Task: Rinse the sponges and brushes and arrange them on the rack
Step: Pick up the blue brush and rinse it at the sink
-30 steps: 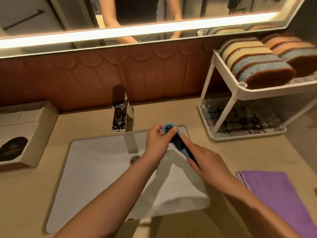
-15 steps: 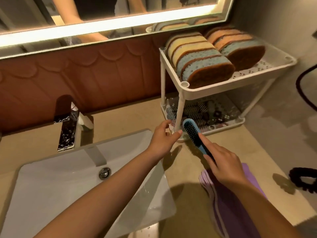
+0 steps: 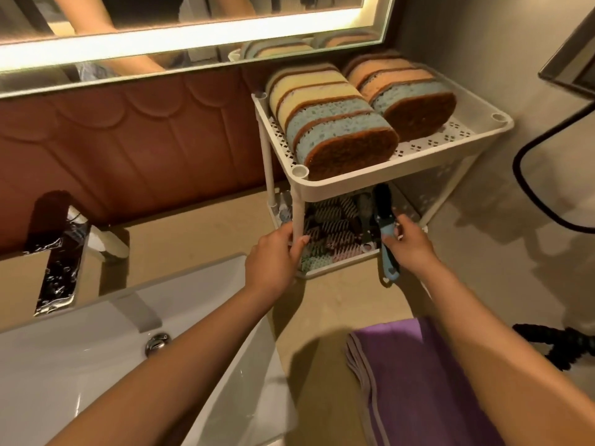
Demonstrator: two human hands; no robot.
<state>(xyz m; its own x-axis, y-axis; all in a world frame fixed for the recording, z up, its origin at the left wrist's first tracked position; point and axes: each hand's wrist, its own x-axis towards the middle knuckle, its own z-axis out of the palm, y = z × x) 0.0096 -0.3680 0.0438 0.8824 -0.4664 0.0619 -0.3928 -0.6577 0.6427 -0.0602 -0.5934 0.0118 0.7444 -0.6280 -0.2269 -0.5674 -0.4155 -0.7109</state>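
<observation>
At the rack, your right hand has carried the blue brush from the sink to the bottom shelf. Your left hand grips a rack leg. Rinsing looks done.

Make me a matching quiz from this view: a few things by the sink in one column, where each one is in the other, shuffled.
1 blue plastic brush with dark bristles
2 row of foam sponges
3 folded purple cloth

A on top shelf of white plastic rack
B flat on beige counter
C in the right hand, at the lower shelf

Pairs: 1-C, 2-A, 3-B
</observation>
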